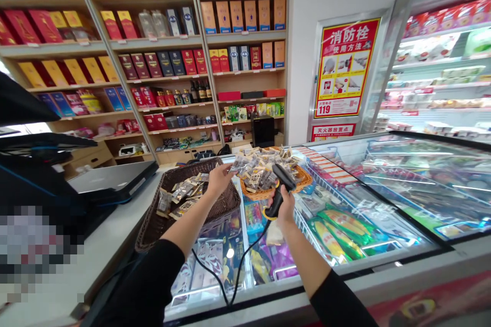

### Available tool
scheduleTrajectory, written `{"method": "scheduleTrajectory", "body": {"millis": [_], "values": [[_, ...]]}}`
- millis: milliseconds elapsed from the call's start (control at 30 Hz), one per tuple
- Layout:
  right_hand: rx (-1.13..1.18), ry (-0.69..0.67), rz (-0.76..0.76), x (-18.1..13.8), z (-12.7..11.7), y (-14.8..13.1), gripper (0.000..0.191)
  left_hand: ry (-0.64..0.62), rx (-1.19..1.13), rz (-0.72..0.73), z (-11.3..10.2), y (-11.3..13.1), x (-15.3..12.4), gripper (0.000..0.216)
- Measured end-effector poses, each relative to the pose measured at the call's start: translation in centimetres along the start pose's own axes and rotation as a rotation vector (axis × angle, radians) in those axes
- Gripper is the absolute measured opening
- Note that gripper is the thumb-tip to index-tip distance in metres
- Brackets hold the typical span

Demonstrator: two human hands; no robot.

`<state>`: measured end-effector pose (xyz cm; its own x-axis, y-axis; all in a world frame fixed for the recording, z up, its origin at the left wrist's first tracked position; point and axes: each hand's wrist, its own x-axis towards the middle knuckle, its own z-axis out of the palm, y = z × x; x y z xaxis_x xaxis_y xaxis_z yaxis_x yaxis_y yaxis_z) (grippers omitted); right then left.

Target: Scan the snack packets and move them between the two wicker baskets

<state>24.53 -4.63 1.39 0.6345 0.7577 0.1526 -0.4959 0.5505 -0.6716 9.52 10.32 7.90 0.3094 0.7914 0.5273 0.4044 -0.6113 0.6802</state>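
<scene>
My right hand point(284, 207) is wrapped round the handle of a black barcode scanner point(284, 178) with yellow trim. The scanner's head is raised over a light wicker basket point(307, 180) heaped with small clear-wrapped snack packets point(261, 179). A black cable point(245, 255) hangs in a loop from its handle. My left hand point(220, 179) reaches over the rim of a dark brown woven basket point(148, 227). Its thumb and fingers pinch a small packet point(238, 164) at the left edge of the heap. More packets point(187, 191) lie loosely inside the dark basket.
Both baskets rest on or beside a glass-topped freezer point(383, 260) full of bagged goods. A counter point(72, 260) with a black screen device point(111, 181) stands at left. Shelves point(169, 79) of boxes line the back wall, and a lit fridge point(441, 76) is at right.
</scene>
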Motion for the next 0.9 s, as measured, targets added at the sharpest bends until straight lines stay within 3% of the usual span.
{"method": "scheduleTrajectory", "body": {"millis": [133, 267, 367, 433, 533, 633, 767, 900], "values": [[0.042, 0.142, -0.011, 1.4, -0.9, -0.5, 0.039, -0.122, -0.132, -0.099, 4.6, 2.2, 3.2, 0.049], [0.036, 0.208, -0.018, 2.3, -1.6, -0.2, 0.036, -0.208, 0.139, 0.041, 8.7, 2.8, 4.2, 0.026], [0.065, 0.245, -0.016, 2.6, -1.6, 0.0, 0.035, -0.248, 0.272, 0.068, 9.8, 2.6, 4.4, 0.024], [0.082, 0.256, -0.01, 2.7, -1.4, 0.0, 0.035, -0.265, 0.278, 0.09, 9.4, 2.6, 4.6, 0.026], [0.058, 0.237, -0.039, 2.3, -1.0, 0.1, 0.034, -0.238, 0.263, 0.134, 7.4, 2.4, 4.7, 0.034], [0.0, 0.147, -0.056, 1.3, -0.6, 0.3, 0.035, -0.2, 0.326, 0.112, 3.8, 1.3, 4.4, 0.033], [-0.056, -0.066, 0.034, -0.9, 0.5, 1.1, 0.038, -0.211, 0.477, 0.006, -2.7, -2.5, 2.4, 0.025], [-0.137, -0.256, 0.164, -3.0, 1.4, 2.4, 0.034, -0.239, 0.688, -0.205, -8.4, -7.2, -1.6, 0.024]]}}
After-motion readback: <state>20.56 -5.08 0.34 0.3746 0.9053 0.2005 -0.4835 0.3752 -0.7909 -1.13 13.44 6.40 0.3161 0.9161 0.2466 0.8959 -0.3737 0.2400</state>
